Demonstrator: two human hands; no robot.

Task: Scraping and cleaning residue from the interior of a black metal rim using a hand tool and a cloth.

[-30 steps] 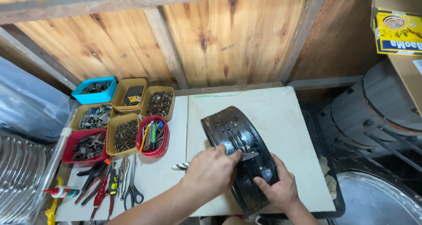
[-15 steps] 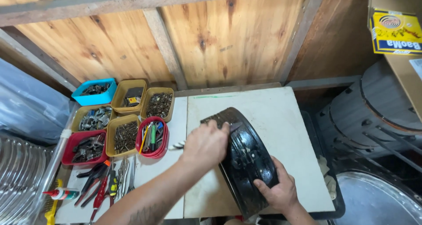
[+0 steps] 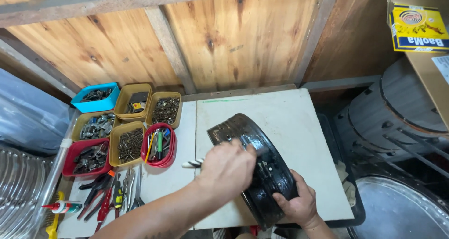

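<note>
Right now the person is working on a black metal ring [image 3: 262, 166], a dark, greasy hoop like a drum rim, standing tilted on its edge on the white board tabletop [image 3: 290, 122]. The right hand [image 3: 299, 206] is gripping the ring's lower edge at about five o'clock, fingers wrapped over the rim and thumb pressing inside, steadying it. The left hand [image 3: 227, 169] is closing around a striped-handled tool [image 3: 192, 163], probably a screwdriver, whose handle end is sticking out toward nine o'clock; its tip is hidden behind the hand, against the ring's inner face. Judging from this, the step in hand is loosening or tightening a small fastening on the ring. The next move would call for keeping the ring from rolling while the tool is turning, so the right hand's hold matters most.

At ten o'clock a cluster of small parts trays [image 3: 124, 122] is sitting: blue, tan and red, holding screws, nails and metal clips, with a red bowl [image 3: 159, 145] of pens and bits beside them. Pliers and cutters [image 3: 105, 197] are lying at eight o'clock. Wooden plank walls are rising behind, a yellow box [image 3: 418, 26] is resting on a shelf at one o'clock, and stacked metal drums [image 3: 397, 113] are standing at three o'clock.
</note>
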